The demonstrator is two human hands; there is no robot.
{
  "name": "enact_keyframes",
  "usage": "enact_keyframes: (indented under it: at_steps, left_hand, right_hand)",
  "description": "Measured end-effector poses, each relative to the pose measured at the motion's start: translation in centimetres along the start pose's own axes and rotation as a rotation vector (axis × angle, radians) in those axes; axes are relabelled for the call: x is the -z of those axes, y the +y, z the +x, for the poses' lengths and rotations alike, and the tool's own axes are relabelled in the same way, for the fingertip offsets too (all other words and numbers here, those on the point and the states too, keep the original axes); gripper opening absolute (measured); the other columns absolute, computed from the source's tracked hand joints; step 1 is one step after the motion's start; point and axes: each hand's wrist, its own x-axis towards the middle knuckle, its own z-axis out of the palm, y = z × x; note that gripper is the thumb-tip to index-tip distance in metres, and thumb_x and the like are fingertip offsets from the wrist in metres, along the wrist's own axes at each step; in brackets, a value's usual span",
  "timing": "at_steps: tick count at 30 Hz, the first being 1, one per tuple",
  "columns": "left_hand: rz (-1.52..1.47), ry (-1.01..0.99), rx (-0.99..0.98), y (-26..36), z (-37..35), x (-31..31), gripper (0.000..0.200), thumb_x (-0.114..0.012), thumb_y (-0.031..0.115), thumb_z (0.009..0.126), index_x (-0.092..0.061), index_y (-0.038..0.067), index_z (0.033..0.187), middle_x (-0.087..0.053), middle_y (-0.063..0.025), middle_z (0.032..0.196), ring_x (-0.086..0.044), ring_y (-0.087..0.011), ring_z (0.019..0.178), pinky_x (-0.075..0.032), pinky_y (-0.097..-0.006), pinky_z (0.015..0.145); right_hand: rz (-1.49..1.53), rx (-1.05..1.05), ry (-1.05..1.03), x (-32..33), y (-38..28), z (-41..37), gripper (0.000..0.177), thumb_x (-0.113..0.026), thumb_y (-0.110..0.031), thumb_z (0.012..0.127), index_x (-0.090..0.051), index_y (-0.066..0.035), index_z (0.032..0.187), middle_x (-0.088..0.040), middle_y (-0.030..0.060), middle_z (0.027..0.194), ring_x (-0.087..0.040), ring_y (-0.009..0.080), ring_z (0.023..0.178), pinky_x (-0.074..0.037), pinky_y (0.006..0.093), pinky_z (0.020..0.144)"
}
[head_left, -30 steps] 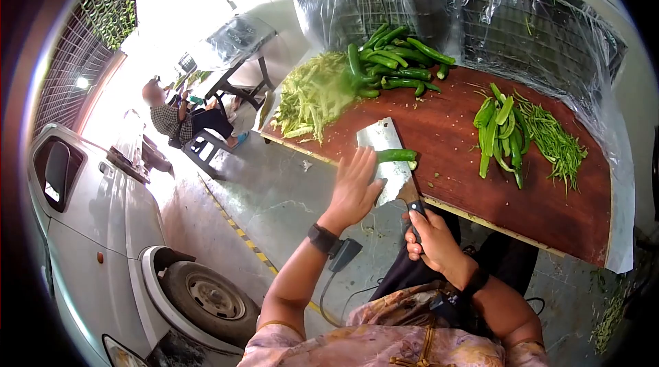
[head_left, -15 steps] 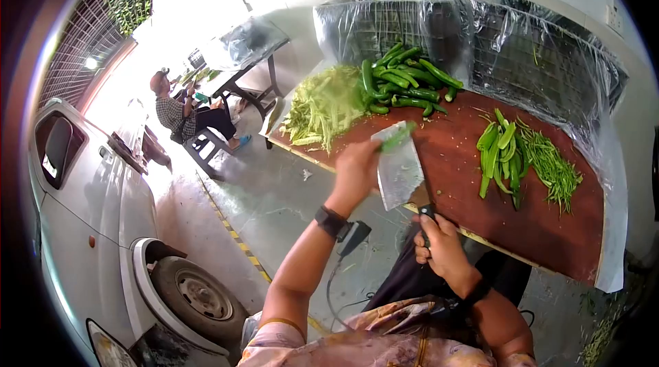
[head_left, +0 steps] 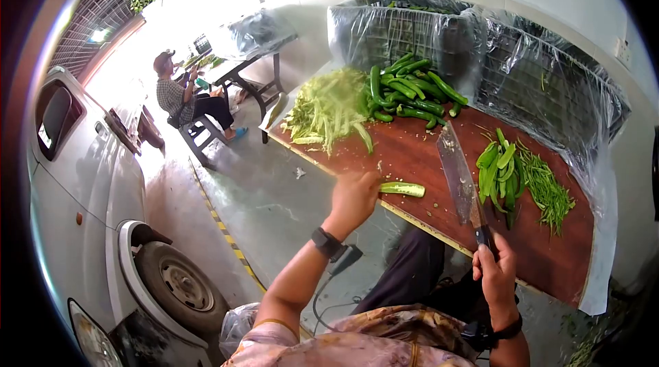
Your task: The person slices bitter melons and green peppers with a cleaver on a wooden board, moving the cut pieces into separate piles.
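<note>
Near the front edge of the reddish-brown table (head_left: 412,156), my left hand (head_left: 353,199) has its fingers closed on the end of a halved green chili pepper (head_left: 403,189), whose pale inside faces up. My right hand (head_left: 495,267) is wrapped round the black handle of a cleaver (head_left: 458,171). Its broad blade points toward the back of the table, apart from the halved pepper and dotted with small bits. To the blade's right lie flattened green pepper pieces (head_left: 506,164) and a pile of thin green shreds (head_left: 547,195).
Whole green peppers (head_left: 415,92) are heaped at the back, beside pale green pepper cores and scraps (head_left: 322,110). Plastic-covered crates (head_left: 549,82) line the wall. Another person (head_left: 180,96) sits at a farther table. A white vehicle (head_left: 89,195) stands at left.
My right hand and the cleaver have moved right, away from my left hand. The pepper, earlier held up over the blade, is now lower at the table edge with its pale inside showing.
</note>
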Motion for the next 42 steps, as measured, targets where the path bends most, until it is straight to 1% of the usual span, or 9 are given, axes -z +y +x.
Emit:
enact_keyframes:
  at_steps: [2, 4, 5, 9, 11, 17, 27, 30, 42]
  left_hand:
    - [-0.006, 0.102, 0.106, 1.7, -0.3, -0.7, 0.006, -0.065, 0.012, 0.082, -0.063, 0.008, 0.085, -0.06, -0.0096, 0.072, -0.059, -0.0324, 0.073, -0.047, -0.0432, 0.069]
    - [-0.005, 0.1, 0.07, 3.0, -0.5, -1.4, 0.005, -0.065, 0.011, 0.082, -0.061, 0.008, 0.081, -0.058, -0.0093, 0.067, -0.058, -0.0321, 0.069, -0.046, -0.0435, 0.065]
    - [-0.013, 0.09, 0.071, 3.8, -0.6, -1.9, 0.007, -0.065, 0.011, 0.081, -0.06, 0.008, 0.079, -0.057, -0.0095, 0.067, -0.058, -0.0318, 0.069, -0.045, -0.0435, 0.065]
    - [-0.027, 0.074, 0.041, 5.4, -0.9, -2.4, 0.006, -0.066, 0.013, 0.081, -0.064, 0.008, 0.084, -0.058, -0.0093, 0.073, -0.059, -0.0299, 0.072, -0.045, -0.0421, 0.066]
    - [0.01, -0.044, 0.051, 5.8, -1.2, -1.9, 0.015, -0.067, 0.016, 0.081, -0.068, 0.009, 0.095, -0.06, -0.0088, 0.089, -0.058, -0.0285, 0.085, -0.045, -0.0417, 0.075]
    - [0.082, 0.008, -0.105, 5.8, -2.5, -1.4, 0.025, -0.068, 0.023, 0.084, -0.064, 0.01, 0.104, -0.056, -0.009, 0.109, -0.053, -0.0295, 0.105, -0.039, -0.0433, 0.091]
    - [0.06, -0.06, -0.013, 5.9, -3.0, -1.4, 0.028, -0.067, 0.025, 0.085, -0.064, 0.009, 0.109, -0.058, -0.0082, 0.111, -0.054, -0.0292, 0.106, -0.04, -0.0425, 0.091]
    - [0.017, 0.011, -0.025, 5.8, -3.4, -1.4, 0.027, -0.068, 0.024, 0.085, -0.065, 0.009, 0.108, -0.058, -0.0075, 0.108, -0.054, -0.0284, 0.104, -0.04, -0.0419, 0.091]
    - [-0.009, -0.01, -0.031, 6.1, -3.2, -0.9, 0.017, -0.07, 0.018, 0.082, -0.07, 0.009, 0.096, -0.057, -0.0079, 0.103, -0.053, -0.0283, 0.098, -0.04, -0.0413, 0.086]
  right_hand:
    - [-0.02, 0.012, 0.046, 0.1, -0.5, -0.5, 0.036, -0.055, -0.009, 0.094, -0.057, 0.001, 0.129, -0.053, -0.0014, 0.07, -0.049, 0.0061, 0.058, -0.042, 0.0227, 0.052]
    - [-0.457, 0.379, 0.097, 0.5, 0.0, -0.7, 0.036, -0.059, -0.005, 0.089, -0.06, 0.004, 0.124, -0.062, 0.0051, 0.074, -0.058, 0.0137, 0.065, -0.048, 0.0314, 0.058]
    - [-0.529, 0.497, 0.121, 0.4, -0.1, -0.8, 0.035, -0.063, 0.0, 0.082, -0.065, 0.003, 0.117, -0.067, 0.0128, 0.081, -0.064, 0.0262, 0.07, -0.051, 0.0399, 0.064]
    - [-0.959, 0.489, 0.016, 0.8, -3.0, -2.9, 0.043, -0.071, -0.001, 0.074, -0.068, -0.006, 0.116, -0.06, 0.014, 0.075, -0.059, 0.0366, 0.066, -0.047, 0.0437, 0.059]
    - [-1.013, 0.511, -0.001, 1.0, -3.4, -3.5, 0.043, -0.071, 0.001, 0.073, -0.069, -0.006, 0.115, -0.06, 0.0135, 0.074, -0.059, 0.0346, 0.065, -0.047, 0.0426, 0.058]
    - [-1.175, 0.544, -0.057, 1.2, -3.5, -3.8, 0.043, -0.074, -0.002, 0.071, -0.07, -0.009, 0.113, -0.056, 0.0111, 0.075, -0.058, 0.0319, 0.063, -0.045, 0.0421, 0.056]
    - [-1.292, 0.618, -0.094, 0.0, -4.7, -2.6, 0.045, -0.075, -0.003, 0.07, -0.071, -0.012, 0.114, -0.05, 0.0102, 0.073, -0.056, 0.031, 0.061, -0.043, 0.0427, 0.053]
    - [-1.316, 0.598, -0.125, -0.1, -5.6, -3.1, 0.045, -0.075, -0.004, 0.07, -0.071, -0.012, 0.114, -0.05, 0.0101, 0.073, -0.056, 0.0309, 0.061, -0.043, 0.0427, 0.053]
    - [-1.461, 0.551, -0.222, -3.1, -6.7, -3.8, 0.046, -0.067, -0.011, 0.075, -0.067, -0.012, 0.121, -0.053, 0.0136, 0.075, -0.06, 0.0294, 0.059, -0.049, 0.0389, 0.051]
